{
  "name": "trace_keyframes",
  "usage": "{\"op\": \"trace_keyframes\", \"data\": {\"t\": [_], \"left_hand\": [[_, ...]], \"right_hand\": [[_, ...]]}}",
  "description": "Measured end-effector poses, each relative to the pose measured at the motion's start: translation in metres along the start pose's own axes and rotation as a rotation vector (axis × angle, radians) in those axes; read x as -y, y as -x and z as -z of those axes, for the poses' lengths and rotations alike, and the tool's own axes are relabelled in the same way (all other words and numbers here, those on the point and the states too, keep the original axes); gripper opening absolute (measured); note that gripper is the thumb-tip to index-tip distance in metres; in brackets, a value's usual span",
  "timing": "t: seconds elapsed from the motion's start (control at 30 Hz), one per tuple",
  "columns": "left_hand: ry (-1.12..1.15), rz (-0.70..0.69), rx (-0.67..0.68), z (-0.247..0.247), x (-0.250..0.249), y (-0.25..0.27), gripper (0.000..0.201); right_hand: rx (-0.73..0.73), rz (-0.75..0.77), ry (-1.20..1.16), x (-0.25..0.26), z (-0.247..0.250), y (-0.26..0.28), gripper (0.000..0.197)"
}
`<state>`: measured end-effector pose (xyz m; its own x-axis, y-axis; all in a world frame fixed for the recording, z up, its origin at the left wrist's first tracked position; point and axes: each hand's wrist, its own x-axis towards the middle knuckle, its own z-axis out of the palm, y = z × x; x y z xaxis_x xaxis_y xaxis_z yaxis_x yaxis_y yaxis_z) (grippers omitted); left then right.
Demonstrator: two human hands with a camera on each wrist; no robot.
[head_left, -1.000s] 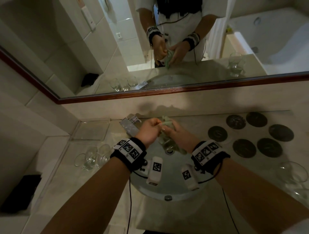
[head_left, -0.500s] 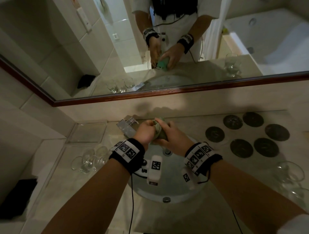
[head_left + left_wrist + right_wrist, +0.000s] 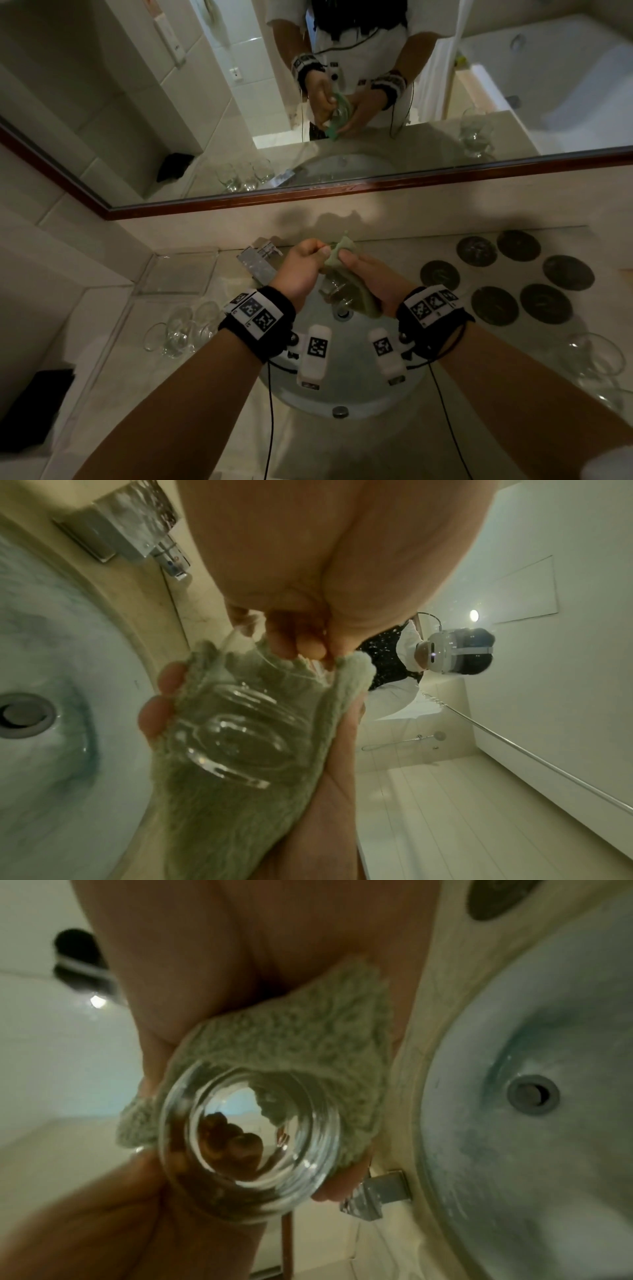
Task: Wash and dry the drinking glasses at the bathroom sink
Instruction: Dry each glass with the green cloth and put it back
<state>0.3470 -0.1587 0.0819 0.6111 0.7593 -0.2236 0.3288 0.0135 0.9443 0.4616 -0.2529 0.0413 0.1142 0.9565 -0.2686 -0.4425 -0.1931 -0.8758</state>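
Observation:
Over the sink basin both hands hold one clear drinking glass wrapped in a green cloth. My right hand cradles the glass through the cloth, its fingers curled round the cloth-covered side. At the rim my left hand pinches a fold of the cloth with curled fingers. The glass lies tilted, its thick base bare and facing the right wrist camera. The cloth covers its upper side there.
A chrome faucet stands just left of the hands, the drain below them. Several glasses stand on the counter at left, more at right. Dark round coasters lie at back right. A mirror fills the wall.
Both hands have stayed over the basin and worked the cloth round the glass. The cloth's top corner now sticks up between the thumbs and more of the glass shows.

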Motion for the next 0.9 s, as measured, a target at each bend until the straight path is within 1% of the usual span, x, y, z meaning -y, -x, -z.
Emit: {"op": "trace_keyframes", "data": {"t": [0.07,0.13,0.27,0.37,0.47,0.6,0.67,0.7,0.77,0.8,0.83,0.9], "left_hand": [[-0.003,-0.047,0.019,0.001,-0.002,0.002,0.023],[0.014,-0.086,0.049,0.005,-0.002,0.004,0.025],[0.069,-0.177,0.169,0.013,-0.003,0.006,0.023],[0.071,-0.216,0.243,0.019,-0.005,0.008,0.023],[0.029,-0.253,0.275,0.028,-0.002,0.010,0.022],[-0.068,-0.164,0.314,0.042,-0.002,0.012,0.020],[-0.066,-0.125,0.304,0.044,-0.005,0.011,0.015],[-0.053,-0.102,0.285,0.042,-0.007,0.010,0.016],[-0.084,-0.024,0.240,0.038,-0.014,0.007,0.019],[-0.126,0.026,0.230,0.034,-0.018,0.005,0.017],[-0.167,0.077,0.225,0.031,-0.022,0.005,0.014],[-0.225,0.180,0.211,0.024,-0.030,0.003,0.014]], "right_hand": [[0.022,-0.051,-0.147,0.003,-0.001,0.004,0.056],[0.044,-0.099,-0.227,0.008,-0.001,0.006,0.062],[0.079,-0.115,-0.352,0.011,-0.002,0.008,0.074],[0.108,-0.100,-0.404,0.008,-0.001,0.007,0.080],[0.126,-0.109,-0.407,0.006,0.001,0.009,0.081],[0.118,-0.122,-0.276,0.006,0.003,0.010,0.067],[0.102,-0.121,-0.198,0.008,0.005,0.011,0.063],[0.088,-0.119,-0.157,0.010,0.005,0.010,0.058],[0.064,-0.068,-0.007,0.012,0.004,0.008,0.038],[0.048,-0.023,0.088,0.012,0.003,0.007,0.028],[0.028,0.023,0.177,0.011,0.003,0.005,0.021],[-0.010,0.086,0.311,0.009,0.001,0.003,0.016]]}}
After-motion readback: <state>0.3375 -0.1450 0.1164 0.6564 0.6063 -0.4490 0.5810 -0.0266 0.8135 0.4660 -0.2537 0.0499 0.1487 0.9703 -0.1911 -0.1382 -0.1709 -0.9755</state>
